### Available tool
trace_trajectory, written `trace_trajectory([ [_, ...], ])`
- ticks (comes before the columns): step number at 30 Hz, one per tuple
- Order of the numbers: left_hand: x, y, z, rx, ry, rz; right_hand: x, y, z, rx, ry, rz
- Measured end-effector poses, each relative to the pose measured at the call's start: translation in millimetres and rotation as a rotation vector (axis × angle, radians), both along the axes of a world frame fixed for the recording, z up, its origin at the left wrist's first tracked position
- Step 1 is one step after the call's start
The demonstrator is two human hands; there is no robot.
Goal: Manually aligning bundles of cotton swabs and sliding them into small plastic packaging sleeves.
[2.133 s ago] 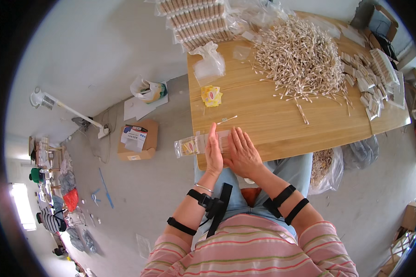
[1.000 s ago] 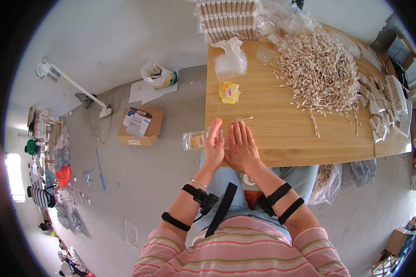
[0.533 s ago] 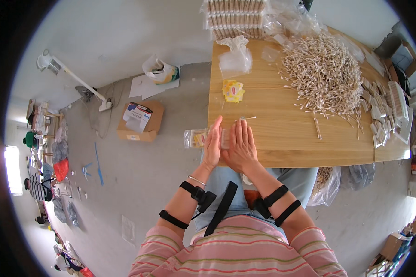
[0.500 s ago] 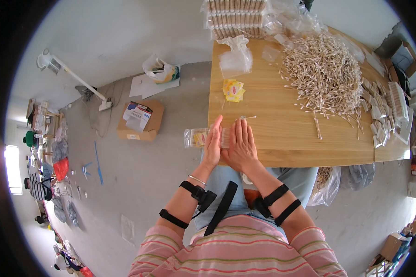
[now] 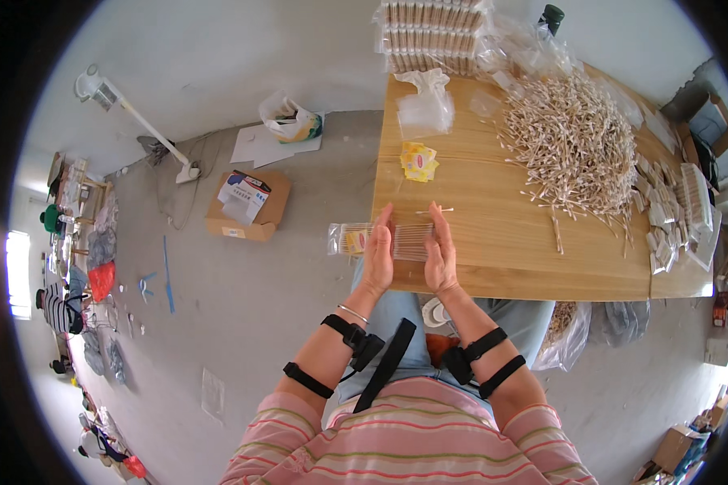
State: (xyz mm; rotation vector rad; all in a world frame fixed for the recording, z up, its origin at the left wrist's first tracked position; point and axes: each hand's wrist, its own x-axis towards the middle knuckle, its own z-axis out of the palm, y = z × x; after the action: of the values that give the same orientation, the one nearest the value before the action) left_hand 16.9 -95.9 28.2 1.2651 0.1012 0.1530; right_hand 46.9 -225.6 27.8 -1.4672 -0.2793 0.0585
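Observation:
A flat row of cotton swabs [image 5: 413, 242] lies between my hands at the table's front left corner. My left hand [image 5: 378, 255] stands on edge at the left end of the row, fingers stretched out, against a clear plastic bag. That bag [image 5: 336, 239], with a yellow card [image 5: 356, 241] in it, juts out past the table's left edge. At the row's right end my right hand [image 5: 440, 257] is also on edge, its fingers straight and palm turned inward. A loose swab [image 5: 437, 212] lies just beyond the right fingertips. How far the left hand touches the bag is hidden.
Yellow cards [image 5: 419, 162] lie ahead on the wooden table [image 5: 477, 194], with clear bags [image 5: 427, 111] behind them. A big heap of swabs [image 5: 570, 137] covers the right side, beside filled packs [image 5: 663, 206]. Stacked packs [image 5: 433, 36] stand at the back. A cardboard box [image 5: 251, 206] sits on the floor.
My right hand has lifted from lying over the swabs and turned on edge, a little farther right, uncovering the row. My left hand has turned more upright. The view has shifted slightly.

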Motion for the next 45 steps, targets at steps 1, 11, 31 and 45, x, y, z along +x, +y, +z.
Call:
trace_trajectory([
  [1,0.0,0.3,-1.5,-0.016,-0.016,-0.011,0.1,3.3,0.8,-0.01,-0.021,0.012],
  [11,-1.9,1.2,-9.7,0.073,0.003,0.061,0.1,-13.6,21.2,-0.739,-0.426,0.036],
  [31,-0.7,1.3,-9.9,0.083,-0.029,0.041,10.8,-28.4,19.1,-0.783,-0.398,0.24],
  [45,0.6,0.9,-17.0,0.053,-0.066,0.046,-1.8,4.5,2.5,-0.112,-0.106,-0.086],
])
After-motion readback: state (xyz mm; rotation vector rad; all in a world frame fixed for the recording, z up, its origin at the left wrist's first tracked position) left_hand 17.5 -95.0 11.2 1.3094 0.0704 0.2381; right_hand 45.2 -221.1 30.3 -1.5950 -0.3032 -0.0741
